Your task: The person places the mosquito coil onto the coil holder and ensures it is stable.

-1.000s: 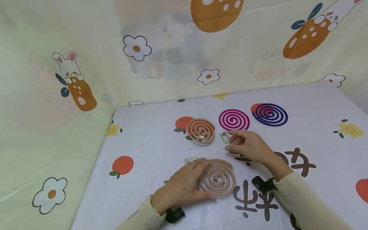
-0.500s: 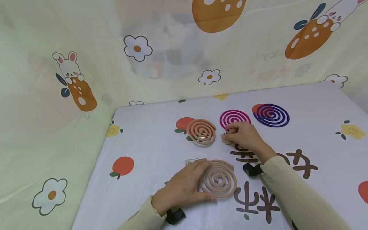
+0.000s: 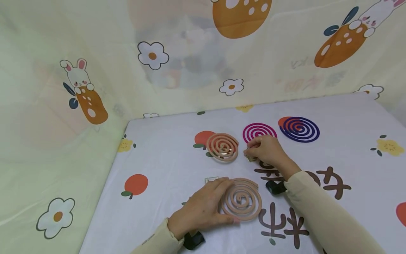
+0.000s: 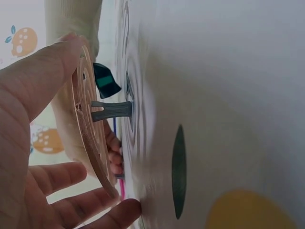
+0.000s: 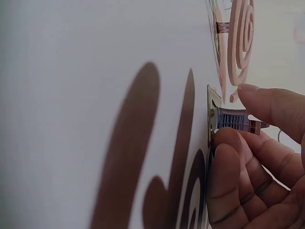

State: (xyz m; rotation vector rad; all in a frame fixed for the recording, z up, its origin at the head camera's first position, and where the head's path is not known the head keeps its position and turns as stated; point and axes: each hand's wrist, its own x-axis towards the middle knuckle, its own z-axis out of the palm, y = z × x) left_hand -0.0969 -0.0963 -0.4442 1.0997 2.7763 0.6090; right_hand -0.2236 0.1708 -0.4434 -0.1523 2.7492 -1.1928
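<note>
As the head view shows, printed cloth stretches between the left hand [image 3: 203,205] and the left edge of the table [image 3: 172,155], while a cloth wall [image 3: 190,100] bounds the far edge. Just behind the right hand [image 3: 265,150] lies a pink coil [image 3: 259,133], partly covered by it; a blue coil [image 3: 299,128] sits farther right, and a far tan coil [image 3: 222,146] stands near on the left. From the left wrist, thumb and fingers grasp the rim of the near tan coil [image 4: 87,112], which is raised off the table on a grey stand [image 4: 113,110]. From the right wrist, curled fingers pinch a small metal stand [image 5: 232,120], upright, its base on the table; the far tan coil is close beyond.
</note>
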